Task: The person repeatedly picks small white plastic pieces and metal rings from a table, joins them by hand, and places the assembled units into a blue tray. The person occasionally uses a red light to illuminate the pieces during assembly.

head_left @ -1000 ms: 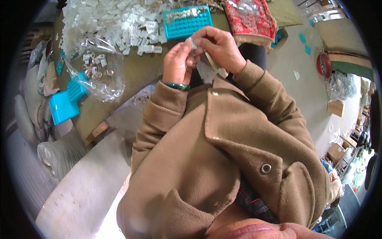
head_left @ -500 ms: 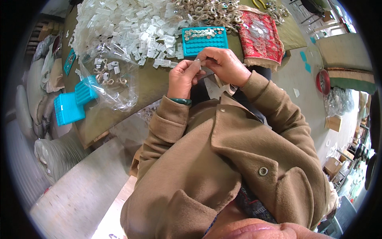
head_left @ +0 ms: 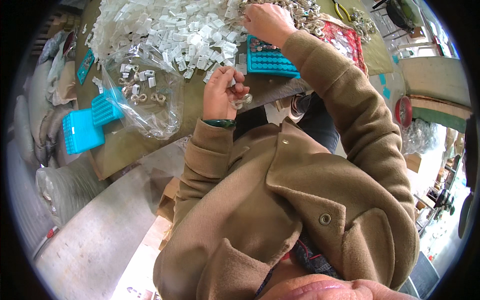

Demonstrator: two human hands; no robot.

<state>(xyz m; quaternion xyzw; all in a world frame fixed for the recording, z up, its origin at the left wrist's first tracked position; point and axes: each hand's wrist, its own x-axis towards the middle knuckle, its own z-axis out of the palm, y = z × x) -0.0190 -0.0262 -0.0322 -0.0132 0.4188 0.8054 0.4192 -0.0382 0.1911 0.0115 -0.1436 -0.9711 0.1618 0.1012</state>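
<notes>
My left hand (head_left: 220, 95) is closed above the table's near edge, fingers curled round a small white plastic piece. A pale coiled cord (head_left: 241, 102) hangs beside its fingertips. My right hand (head_left: 270, 22) reaches far forward over the pile of coiled cords (head_left: 306, 11), back of the hand up. Its fingertips are mostly hidden, so I cannot tell whether they grip anything. Left of it spreads a large heap of white plastic pieces (head_left: 170, 30). Below my right wrist lies a turquoise tray (head_left: 270, 62) of round hollows, with small round discs at its far side.
A clear plastic bag (head_left: 172, 107) holds several white pieces with coils. Stacked turquoise trays (head_left: 82, 135) sit at the table's left edge. On the right lie a red patterned cloth (head_left: 345, 42) and yellow-handled pliers (head_left: 342, 10). A wrapped bundle (head_left: 70, 192) stands at lower left.
My hands, together before, are now apart. The right has moved forward to the cord pile; the left stays near the table edge, with a coiled cord now showing by it.
</notes>
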